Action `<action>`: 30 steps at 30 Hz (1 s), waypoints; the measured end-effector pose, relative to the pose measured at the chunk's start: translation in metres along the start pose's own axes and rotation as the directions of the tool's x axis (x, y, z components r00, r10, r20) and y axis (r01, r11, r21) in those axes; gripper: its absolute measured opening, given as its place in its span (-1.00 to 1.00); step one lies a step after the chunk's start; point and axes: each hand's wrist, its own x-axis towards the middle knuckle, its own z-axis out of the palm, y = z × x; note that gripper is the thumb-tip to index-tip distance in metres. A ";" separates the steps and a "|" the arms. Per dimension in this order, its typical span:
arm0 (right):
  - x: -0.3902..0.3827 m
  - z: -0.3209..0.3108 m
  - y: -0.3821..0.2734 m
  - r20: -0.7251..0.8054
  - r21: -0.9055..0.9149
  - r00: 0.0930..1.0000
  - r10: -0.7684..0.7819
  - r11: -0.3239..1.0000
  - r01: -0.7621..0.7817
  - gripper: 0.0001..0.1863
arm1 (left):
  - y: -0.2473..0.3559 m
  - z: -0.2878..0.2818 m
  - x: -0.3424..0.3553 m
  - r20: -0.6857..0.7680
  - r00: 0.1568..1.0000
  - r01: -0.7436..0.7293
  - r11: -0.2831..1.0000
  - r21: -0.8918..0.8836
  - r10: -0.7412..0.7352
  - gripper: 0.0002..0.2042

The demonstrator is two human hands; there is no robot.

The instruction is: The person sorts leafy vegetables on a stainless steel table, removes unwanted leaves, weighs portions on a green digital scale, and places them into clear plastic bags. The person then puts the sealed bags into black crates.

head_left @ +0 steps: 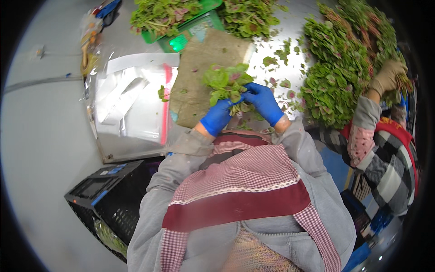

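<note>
Both my hands wear blue gloves and meet over the near side of the table. A small bunch of amaranth (225,84), green leaves with purple-red patches, stands between them with its leaves pointing away from me. My left hand (218,117) is closed around the lower left of the bunch, near the stems. From the right, my right hand (264,103) is closed with its fingertips at the bunch's right side. Some stems show below the fingers. Beneath lies a brown cloth (190,102), and loose leaves (270,61) are scattered to its right.
Clear plastic bags (131,97) lie left, near a yellow-handled brush (84,59). A scale with a lit green display (178,43) stands behind, beside a green tray (147,37) of amaranth. A large amaranth pile (335,72) and a co-worker's gloved hand (389,75) are right. Black crates (111,190) stand lower left.
</note>
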 end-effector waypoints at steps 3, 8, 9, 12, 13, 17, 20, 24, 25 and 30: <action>-0.002 0.004 -0.012 0.010 -0.069 1.000 0.023 0.997 -0.022 -0.78 | 0.005 0.001 0.001 -0.035 0.995 0.079 0.967 -0.240 -0.090 -0.68; 0.012 -0.008 -0.032 -0.090 -0.141 0.995 -0.052 0.989 0.039 -0.75 | 0.019 -0.003 -0.005 -0.127 0.975 0.143 0.955 -0.261 -0.180 -0.69; 0.020 -0.010 -0.025 -0.131 -0.119 0.986 -0.101 0.989 0.085 -0.61 | 0.016 -0.005 -0.002 -0.138 0.986 0.046 0.955 -0.294 -0.090 -0.70; 0.032 0.003 -0.021 -0.042 0.121 0.984 -0.173 0.977 0.177 0.01 | 0.025 -0.002 0.009 -0.172 0.983 0.035 0.981 -0.190 -0.069 -0.71; 0.035 0.012 -0.037 0.039 0.180 0.979 -0.201 0.965 0.191 0.07 | 0.022 -0.004 0.018 -0.173 0.984 0.027 0.998 -0.048 -0.035 -0.70; 0.052 0.042 -0.082 -0.007 -0.103 0.934 -0.358 0.929 0.355 0.05 | 0.010 0.004 0.045 -0.174 0.909 -0.256 0.835 0.488 0.380 -0.59; 0.077 0.043 -0.107 -0.073 -0.206 0.903 -0.424 0.892 0.402 -0.08 | 0.042 -0.010 0.065 -0.161 0.970 -0.114 0.924 0.366 0.183 -0.58; 0.128 0.048 -0.156 -0.132 -0.247 0.743 -0.656 0.748 0.617 -0.18 | 0.109 -0.030 0.098 -0.149 0.947 -0.204 0.889 0.411 0.286 -0.56; 0.142 0.050 -0.172 -0.134 -0.252 0.728 -0.673 0.733 0.632 -0.19 | 0.127 -0.033 0.102 -0.171 0.931 -0.239 0.894 0.379 0.322 -0.55; 0.240 0.051 -0.230 -0.111 -0.380 0.767 -0.632 0.740 0.555 -0.24 | 0.141 -0.045 0.102 -0.462 0.821 -0.336 0.938 0.083 0.335 -0.46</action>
